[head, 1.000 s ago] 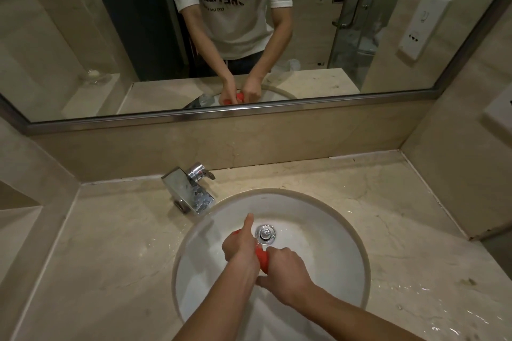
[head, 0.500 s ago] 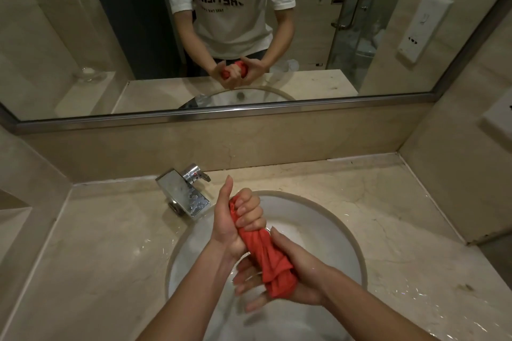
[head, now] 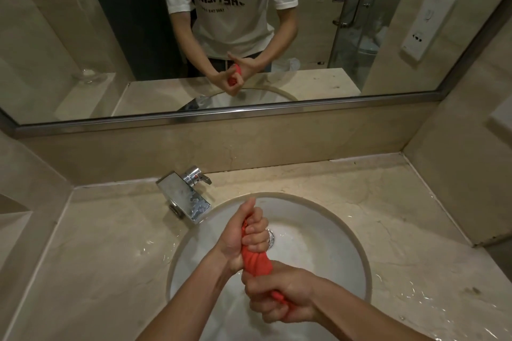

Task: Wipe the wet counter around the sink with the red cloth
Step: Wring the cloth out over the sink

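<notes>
Beige marble walls enclose a wide mirror (head: 110, 36), dimly lit, reflecting a glass shower door (head: 357, 8).

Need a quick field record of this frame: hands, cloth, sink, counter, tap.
left hand: grips upper end of cloth
right hand: grips lower end of cloth
cloth: red, twisted into a rope, held over sink
sink: white round basin, drain partly hidden by left hand
counter: beige stone, water pooled left and right of sink
tap: chrome, back left of sink
</notes>
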`<state>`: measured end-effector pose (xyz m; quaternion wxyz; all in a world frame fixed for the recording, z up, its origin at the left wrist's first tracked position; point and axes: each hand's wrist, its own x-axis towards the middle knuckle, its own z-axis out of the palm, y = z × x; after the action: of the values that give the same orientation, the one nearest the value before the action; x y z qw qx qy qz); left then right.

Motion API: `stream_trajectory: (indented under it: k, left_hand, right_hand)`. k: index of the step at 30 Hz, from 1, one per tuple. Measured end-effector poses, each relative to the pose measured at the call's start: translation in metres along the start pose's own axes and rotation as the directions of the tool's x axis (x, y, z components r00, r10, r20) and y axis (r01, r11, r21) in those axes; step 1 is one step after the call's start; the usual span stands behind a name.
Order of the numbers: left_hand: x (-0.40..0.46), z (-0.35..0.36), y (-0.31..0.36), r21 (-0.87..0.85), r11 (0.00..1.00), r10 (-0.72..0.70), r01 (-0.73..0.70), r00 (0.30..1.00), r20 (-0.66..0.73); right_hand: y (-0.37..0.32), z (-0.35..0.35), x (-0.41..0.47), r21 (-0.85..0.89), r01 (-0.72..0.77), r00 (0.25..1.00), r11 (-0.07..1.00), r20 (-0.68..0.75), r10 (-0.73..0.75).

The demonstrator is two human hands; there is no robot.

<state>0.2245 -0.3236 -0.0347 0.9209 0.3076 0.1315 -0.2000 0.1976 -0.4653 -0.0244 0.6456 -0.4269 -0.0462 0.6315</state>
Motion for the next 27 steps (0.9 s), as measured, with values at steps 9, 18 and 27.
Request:
stream_trajectory:
  k: [9, 18, 27]
  left_hand:
    - [0.02, -0.009, -0.016, 0.198, 0.98, 0.143, -0.022, 0.769, -0.623]
    - [0.039, -0.042, -0.039, 0.094, 0.992, 0.119, -0.084, 0.382, -0.916]
    - [0.034, -0.041, -0.041, -0.039, 0.999, -0.021, -0.018, 0.582, -0.813]
  right_hand:
    - [0.014, -0.02, 0.036, -0.707, -0.145, 0.842, 0.692, -0.455, -0.289]
    - [0.024, -0.047, 0.056, -0.868, -0.494, 0.748, -0.041, -0.401, -0.529]
    - [0.027, -0.048, 0.046, -0.789, -0.585, 0.701, 0.187, -0.608, -0.372]
